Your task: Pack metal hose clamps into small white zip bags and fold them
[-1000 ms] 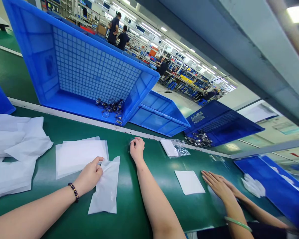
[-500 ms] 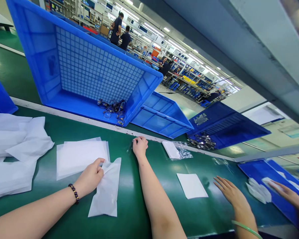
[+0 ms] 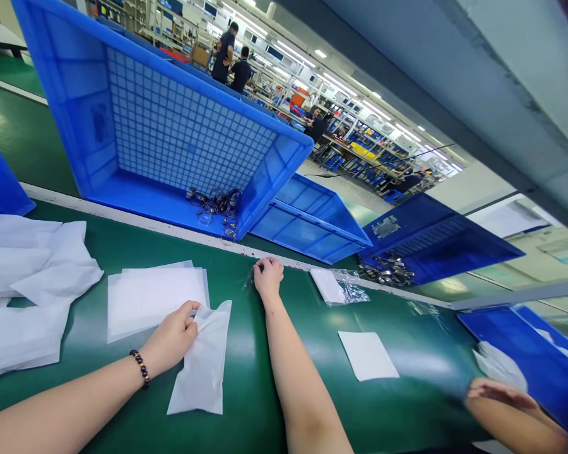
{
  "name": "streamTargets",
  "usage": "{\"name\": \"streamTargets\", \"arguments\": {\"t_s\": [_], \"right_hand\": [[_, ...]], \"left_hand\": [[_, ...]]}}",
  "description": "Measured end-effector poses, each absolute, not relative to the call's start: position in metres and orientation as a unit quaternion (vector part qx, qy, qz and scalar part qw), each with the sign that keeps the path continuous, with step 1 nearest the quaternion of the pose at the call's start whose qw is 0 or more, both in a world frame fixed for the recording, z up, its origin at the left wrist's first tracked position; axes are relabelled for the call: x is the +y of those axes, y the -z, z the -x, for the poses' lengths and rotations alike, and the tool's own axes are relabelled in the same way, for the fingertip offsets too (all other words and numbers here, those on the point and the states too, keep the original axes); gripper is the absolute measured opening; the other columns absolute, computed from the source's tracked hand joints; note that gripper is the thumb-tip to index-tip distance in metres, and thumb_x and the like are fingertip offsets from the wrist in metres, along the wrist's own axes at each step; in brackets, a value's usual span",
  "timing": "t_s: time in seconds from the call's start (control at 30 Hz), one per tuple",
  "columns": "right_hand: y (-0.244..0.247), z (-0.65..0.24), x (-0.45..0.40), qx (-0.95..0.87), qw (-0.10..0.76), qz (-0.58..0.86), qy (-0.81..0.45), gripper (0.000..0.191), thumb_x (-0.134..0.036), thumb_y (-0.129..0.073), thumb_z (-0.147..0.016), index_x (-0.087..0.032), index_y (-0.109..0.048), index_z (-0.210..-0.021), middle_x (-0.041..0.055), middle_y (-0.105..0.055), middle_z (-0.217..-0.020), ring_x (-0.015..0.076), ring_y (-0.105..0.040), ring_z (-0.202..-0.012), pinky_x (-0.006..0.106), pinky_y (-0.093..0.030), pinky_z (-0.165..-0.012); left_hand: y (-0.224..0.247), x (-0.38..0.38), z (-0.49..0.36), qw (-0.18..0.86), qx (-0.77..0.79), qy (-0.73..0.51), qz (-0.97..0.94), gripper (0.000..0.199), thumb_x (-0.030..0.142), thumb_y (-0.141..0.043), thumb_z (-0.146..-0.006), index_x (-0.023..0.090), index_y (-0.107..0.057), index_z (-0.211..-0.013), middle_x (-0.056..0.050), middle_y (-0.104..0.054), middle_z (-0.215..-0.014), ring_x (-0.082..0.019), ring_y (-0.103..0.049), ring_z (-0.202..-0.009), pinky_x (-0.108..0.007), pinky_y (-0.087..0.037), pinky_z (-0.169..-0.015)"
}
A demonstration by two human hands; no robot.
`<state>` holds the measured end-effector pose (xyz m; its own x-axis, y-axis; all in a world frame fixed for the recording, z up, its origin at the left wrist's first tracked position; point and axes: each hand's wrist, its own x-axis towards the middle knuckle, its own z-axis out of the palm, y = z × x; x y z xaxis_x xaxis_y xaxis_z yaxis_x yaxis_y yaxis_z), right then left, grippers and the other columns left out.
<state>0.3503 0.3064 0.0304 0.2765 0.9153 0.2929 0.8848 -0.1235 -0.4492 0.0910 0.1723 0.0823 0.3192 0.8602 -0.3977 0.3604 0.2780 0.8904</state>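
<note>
My left hand (image 3: 170,334) has the top of a white pouch (image 3: 203,372) between thumb and curled fingers, a narrow pinch that creases the upper end while the rest slants down towards me on the green tabletop (image 3: 246,378). I take it that holding just the top leaves most of the pouch uncovered and steadies it without crushing it. My right hand (image 3: 269,277) reaches out near the pale edge strip (image 3: 123,219), its fingers bent in close beside a bit of clear film (image 3: 248,280); whether they grip it, or anything else, I cannot tell. Just beyond my left hand lie flat white sheets (image 3: 156,299), overlapping a little unevenly, close enough, I would say, to be within easy reach. Further left, a loose heap of white wrappings (image 3: 28,284) sits apart from them, which probably stops the two piles from mixing. In front of me the big blue crate (image 3: 184,113) is tipped with its open side facing me, and the small metal pieces (image 3: 220,208) rest together in its lower right corner; that tilt seems to suit reaching in from here. To the right of my right hand lies a clear packet (image 3: 353,288) with something white in it, and nearer me a white square (image 3: 369,356) lies flat, well apart from my pouch. Past that, a co-worker's hands (image 3: 511,403) are blurred, so I cannot tell what they hold.
</note>
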Motion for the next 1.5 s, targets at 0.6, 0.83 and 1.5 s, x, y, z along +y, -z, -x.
{"name": "streamTargets", "arguments": {"t_s": [0.6, 0.83, 1.5], "right_hand": [[-0.034, -0.353, 0.303, -0.612, 0.290, 0.735, -0.029, 0.017, -0.022, -0.044, -0.079, -0.019, -0.061, -0.080, 0.0089, -0.051, -0.108, 0.0247, -0.040, -0.104, 0.040, -0.031, -0.087], [-0.030, -0.354, 0.304, -0.618, 0.276, 0.736, -0.030, 0.013, -0.021, -0.048, -0.076, -0.019, -0.061, -0.076, 0.0076, -0.050, -0.110, 0.0246, -0.039, -0.107, 0.040, -0.030, -0.090], [-0.029, -0.362, 0.305, -0.602, 0.268, 0.749, -0.071, 0.019, -0.029, -0.052, -0.076, -0.022, -0.069, -0.078, 0.0073, -0.055, -0.105, 0.0275, -0.038, -0.108, 0.042, -0.030, -0.089]], "left_hand": [[-0.082, 0.173, -0.091, 0.585, 0.539, -0.209, -0.568, 0.029, 0.029, -0.035, -0.082, 0.023, -0.043, -0.109, 0.006, -0.045, -0.055, -0.014, -0.042, -0.048, -0.022, -0.032, -0.047], [-0.083, 0.173, -0.090, 0.585, 0.539, -0.212, -0.568, 0.029, 0.029, -0.034, -0.082, 0.023, -0.043, -0.109, 0.006, -0.044, -0.055, -0.013, -0.042, -0.048, -0.021, -0.030, -0.046], [-0.082, 0.172, -0.090, 0.586, 0.539, -0.213, -0.566, 0.028, 0.031, -0.035, -0.082, 0.023, -0.044, -0.107, 0.007, -0.041, -0.055, -0.013, -0.040, -0.048, -0.022, -0.029, -0.047]]}}
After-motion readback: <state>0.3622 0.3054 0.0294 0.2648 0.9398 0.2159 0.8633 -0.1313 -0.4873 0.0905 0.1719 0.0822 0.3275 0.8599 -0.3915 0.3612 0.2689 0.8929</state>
